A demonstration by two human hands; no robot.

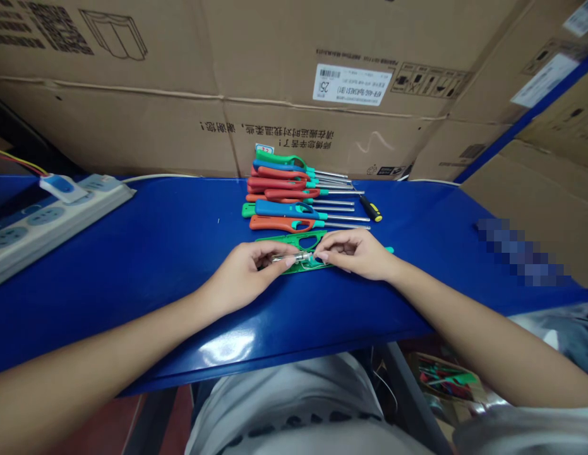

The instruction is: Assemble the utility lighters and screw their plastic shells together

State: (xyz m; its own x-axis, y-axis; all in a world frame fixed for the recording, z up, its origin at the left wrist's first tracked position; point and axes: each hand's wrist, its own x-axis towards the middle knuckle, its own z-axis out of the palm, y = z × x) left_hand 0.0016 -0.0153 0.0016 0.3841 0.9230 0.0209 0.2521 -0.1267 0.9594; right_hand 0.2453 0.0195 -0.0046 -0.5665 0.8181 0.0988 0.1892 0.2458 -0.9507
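Observation:
Between the thumb and fingers of my left hand (pixel 244 272) is a small clear gas tank (pixel 294 257) with a metallic-looking fitting at its right end. My right hand (pixel 362 253) is closed in a pinch at that end, over a thin pale tube or wire; its fingertips hide what exactly they grip. Under both hands lie the opened green shell halves (pixel 290 239) of a gas lighter, partly covered by my fingers. Just beyond them, an orange lighter (pixel 275 222) and a blue lighter (pixel 279 208) lie with their metal barrels pointing right.
Several more red, blue and green lighters (pixel 277 183) are stacked behind. A black-and-yellow screwdriver (pixel 371 208) lies by their tips. On the left is a power strip (pixel 61 215) with a plug. Cardboard (pixel 275 76) walls the back of the blue table (pixel 180 227). Below right sits a parts box (pixel 448 379).

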